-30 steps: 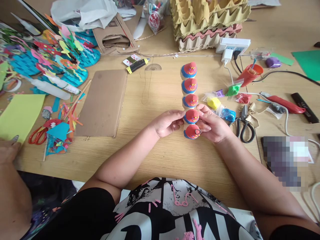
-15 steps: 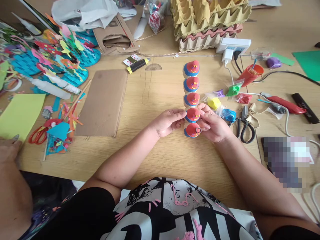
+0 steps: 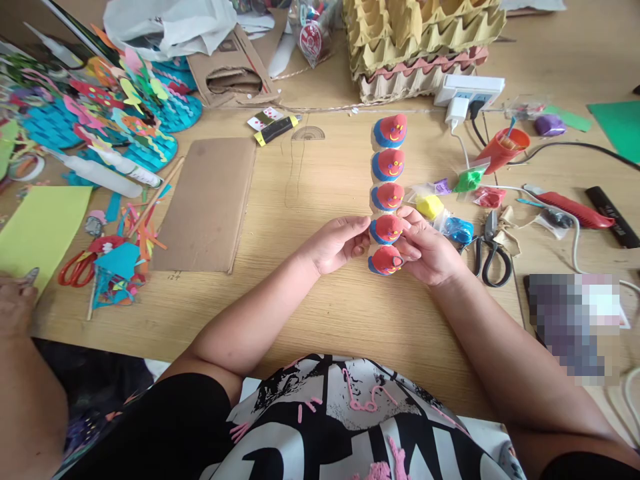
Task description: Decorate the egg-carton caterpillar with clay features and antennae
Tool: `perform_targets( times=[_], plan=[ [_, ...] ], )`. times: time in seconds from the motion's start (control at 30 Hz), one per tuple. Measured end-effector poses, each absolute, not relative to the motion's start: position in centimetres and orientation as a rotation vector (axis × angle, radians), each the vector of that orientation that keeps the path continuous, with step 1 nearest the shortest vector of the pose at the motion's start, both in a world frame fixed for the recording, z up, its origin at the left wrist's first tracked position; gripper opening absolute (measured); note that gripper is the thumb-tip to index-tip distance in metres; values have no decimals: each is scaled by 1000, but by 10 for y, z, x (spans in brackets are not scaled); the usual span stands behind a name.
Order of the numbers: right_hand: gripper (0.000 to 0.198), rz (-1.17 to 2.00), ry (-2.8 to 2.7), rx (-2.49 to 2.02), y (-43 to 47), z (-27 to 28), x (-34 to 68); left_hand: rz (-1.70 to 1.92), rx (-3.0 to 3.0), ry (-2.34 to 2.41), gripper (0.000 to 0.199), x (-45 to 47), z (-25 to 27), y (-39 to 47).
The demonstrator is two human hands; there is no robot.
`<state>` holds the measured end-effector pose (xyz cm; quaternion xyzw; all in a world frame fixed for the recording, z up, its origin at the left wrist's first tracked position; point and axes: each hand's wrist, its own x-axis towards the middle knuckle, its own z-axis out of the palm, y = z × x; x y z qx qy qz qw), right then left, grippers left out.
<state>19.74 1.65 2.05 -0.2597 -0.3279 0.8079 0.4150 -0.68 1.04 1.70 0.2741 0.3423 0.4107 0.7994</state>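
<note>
A strip of egg-carton cups [image 3: 388, 165] stands away from me in a line. Its several domes are covered in red clay with blue edges, and yellow smiles and small dots show on their right sides. My left hand [image 3: 337, 245] pinches its left edge near the second dome from the bottom. From the other side, my right hand [image 3: 427, 247] grips the strip with thumb and fingers near the lower domes. The fingertips beneath the strip are partly hidden.
Cardboard [image 3: 204, 203] lies left, near orange scissors [image 3: 77, 268] and paper scraps. Right are black-handled scissors [image 3: 493, 257], bagged clay [image 3: 459, 229], an orange cup [image 3: 503, 148] and a power strip [image 3: 470, 90]. Egg trays [image 3: 425, 47] stand behind. Another person's hand [image 3: 17, 303] rests far left.
The far end of the strip has swung slightly to the right and away, while its near end stays about in place. Both my hands keep nearly the same position.
</note>
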Motion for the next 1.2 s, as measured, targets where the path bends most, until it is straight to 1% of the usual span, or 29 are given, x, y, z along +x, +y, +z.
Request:
perform_targets(
  times=[0.13,0.6,1.0,1.2],
  plan=[
    [33,2023,-852,-683,16,21,197,898,639,752,50,-6,16,10],
    [35,2023,-844,-681,16,21,196,950,611,783,49,-3,16,8],
    [37,2034,-838,-703,15,22,195,945,526,777,40,-2,14,8],
    [39,1980,-843,-714,15,22,196,921,566,730,47,-4,15,9]
  ],
)
